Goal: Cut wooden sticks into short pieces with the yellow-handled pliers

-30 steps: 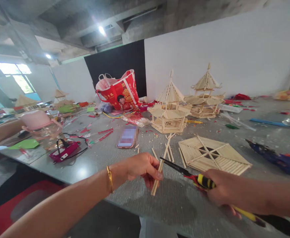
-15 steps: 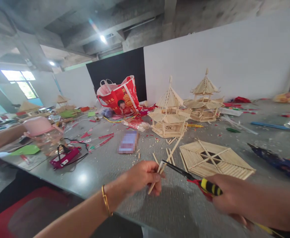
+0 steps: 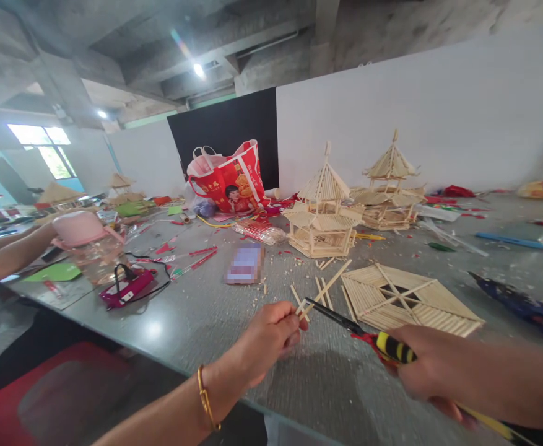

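My left hand (image 3: 271, 337) pinches a thin wooden stick (image 3: 327, 286) that slants up to the right over the grey table (image 3: 197, 316). My right hand (image 3: 426, 371) grips cutters with yellow-and-black handles (image 3: 394, 347); their dark blades (image 3: 334, 316) close on the stick right beside my left fingertips. Just beyond lies a flat hexagonal stick panel (image 3: 408, 298). A few loose sticks (image 3: 323, 291) lie near it on the table.
Two stick pagoda models (image 3: 324, 214) (image 3: 389, 186) stand behind the panel. A red shopping bag (image 3: 227, 176), a phone (image 3: 244, 263), a magenta tool with a cable (image 3: 127, 286), a blue glue gun (image 3: 522, 303) and scraps litter the table. Another person's arms (image 3: 6, 257) rest at far left.
My left hand tilted the stick from steeply upright to a flatter slant, its lower end no longer hanging below my fingers. The cutter blades stayed at the stick. The view shifted slightly.
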The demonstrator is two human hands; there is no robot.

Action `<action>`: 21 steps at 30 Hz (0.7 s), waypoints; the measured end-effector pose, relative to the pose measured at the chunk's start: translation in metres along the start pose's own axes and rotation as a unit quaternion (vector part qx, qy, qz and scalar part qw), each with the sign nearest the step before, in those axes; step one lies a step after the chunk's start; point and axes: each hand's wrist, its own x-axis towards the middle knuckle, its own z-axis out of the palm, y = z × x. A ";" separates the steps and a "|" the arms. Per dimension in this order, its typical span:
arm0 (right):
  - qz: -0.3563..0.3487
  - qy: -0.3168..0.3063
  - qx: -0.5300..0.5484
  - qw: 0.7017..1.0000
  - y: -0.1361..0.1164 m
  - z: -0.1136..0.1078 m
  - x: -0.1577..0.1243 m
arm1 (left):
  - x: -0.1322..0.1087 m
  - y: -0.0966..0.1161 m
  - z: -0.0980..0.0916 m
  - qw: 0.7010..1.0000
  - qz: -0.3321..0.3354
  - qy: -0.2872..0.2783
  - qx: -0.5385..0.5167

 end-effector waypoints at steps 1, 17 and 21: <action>-0.007 0.004 -0.002 1.000 0.000 0.000 0.001 | 0.000 0.001 0.000 1.000 0.007 0.004 0.006; 0.015 -0.080 0.073 0.994 0.002 0.014 0.013 | 0.008 0.011 -0.004 0.986 -0.161 -0.025 0.041; 0.021 -0.123 0.112 0.986 0.000 0.013 0.011 | 0.002 0.013 -0.002 0.986 -0.164 0.008 0.029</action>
